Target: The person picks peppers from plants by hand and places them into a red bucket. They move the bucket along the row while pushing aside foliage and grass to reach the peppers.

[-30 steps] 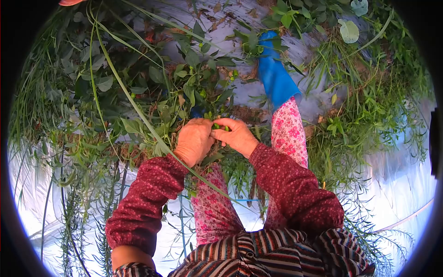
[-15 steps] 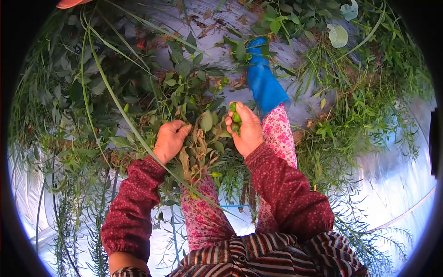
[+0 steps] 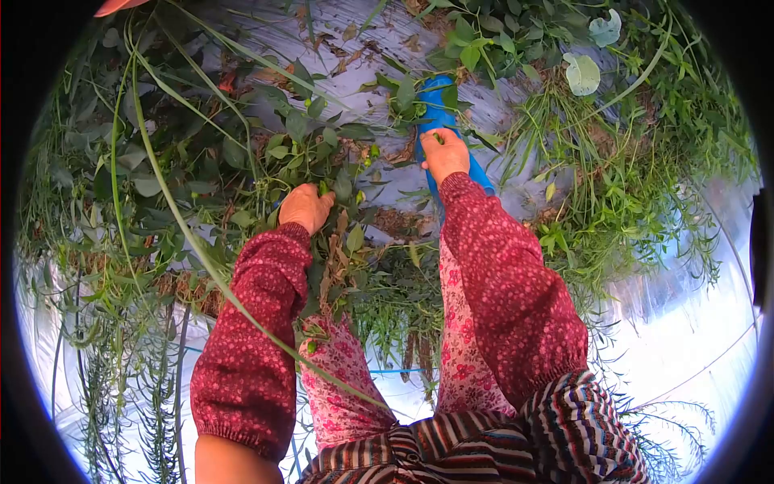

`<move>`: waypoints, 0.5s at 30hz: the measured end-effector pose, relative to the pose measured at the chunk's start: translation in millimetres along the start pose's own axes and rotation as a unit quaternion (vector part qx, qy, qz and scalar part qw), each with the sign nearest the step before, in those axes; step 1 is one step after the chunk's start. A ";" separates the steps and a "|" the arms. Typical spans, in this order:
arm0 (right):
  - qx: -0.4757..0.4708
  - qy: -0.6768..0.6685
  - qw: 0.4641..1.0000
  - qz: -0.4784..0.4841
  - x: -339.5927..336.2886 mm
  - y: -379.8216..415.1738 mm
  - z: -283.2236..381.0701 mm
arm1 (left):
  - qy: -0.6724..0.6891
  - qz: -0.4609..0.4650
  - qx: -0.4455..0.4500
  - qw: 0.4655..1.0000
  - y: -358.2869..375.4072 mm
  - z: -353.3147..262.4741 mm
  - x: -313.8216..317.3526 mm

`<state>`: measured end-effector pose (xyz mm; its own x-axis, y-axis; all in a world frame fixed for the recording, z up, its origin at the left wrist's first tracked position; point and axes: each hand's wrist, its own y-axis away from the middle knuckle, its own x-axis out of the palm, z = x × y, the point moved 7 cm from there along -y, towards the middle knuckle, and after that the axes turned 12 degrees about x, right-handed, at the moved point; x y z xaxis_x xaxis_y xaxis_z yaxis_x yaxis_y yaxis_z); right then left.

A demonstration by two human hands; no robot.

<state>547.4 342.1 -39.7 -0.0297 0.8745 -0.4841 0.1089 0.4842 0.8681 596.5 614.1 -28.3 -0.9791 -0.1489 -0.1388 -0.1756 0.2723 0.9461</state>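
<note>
My left hand (image 3: 305,208) is among the leaves of a pepper plant (image 3: 298,149), its fingers bent close together beside a small green pepper (image 3: 324,188). What those fingers grip, if anything, is hidden by leaves. Farther forward and to the right, my right hand (image 3: 445,153) is closed around green peppers (image 3: 438,138), of which only a little green shows at the fingers. It is held above the blue boot (image 3: 476,173). Dry, curled brown leaves (image 3: 332,270) hang just below my left hand.
Long grass (image 3: 601,145) and weeds grow on the right. A long green stalk (image 3: 189,234) crosses in front of my left sleeve. Pale plastic sheeting (image 3: 516,97) lies on the ground, and an orange-red rim (image 3: 119,6) shows at the top left.
My right hand has moved forward and right, over the boot, with the peppers now mostly hidden in it. My left hand has shifted slightly forward into the leaves.
</note>
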 end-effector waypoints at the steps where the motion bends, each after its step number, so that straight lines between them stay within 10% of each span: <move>1: -0.002 0.001 1.000 -0.002 4.1 -15.0 5.3 | 0.015 0.040 0.003 0.999 1.5 -4.0 5.1; 3: -0.108 0.098 0.981 -0.127 2.7 -24.4 23.9 | 0.025 0.044 0.024 0.998 5.3 -6.8 11.7; 6: -0.047 0.049 0.996 -0.056 9.8 -35.9 29.6 | -0.007 -0.119 0.092 0.989 17.1 -20.4 -6.5; 15: -0.073 -0.026 0.996 0.033 34.2 -53.9 55.3 | 0.037 -0.096 0.257 0.961 37.7 -49.7 -18.1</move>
<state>595.5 344.5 -109.2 0.0254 0.9038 -0.4273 -0.0368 0.4280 0.9030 612.8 579.9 24.4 -0.9169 -0.3054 -0.2570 -0.3985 0.6638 0.6328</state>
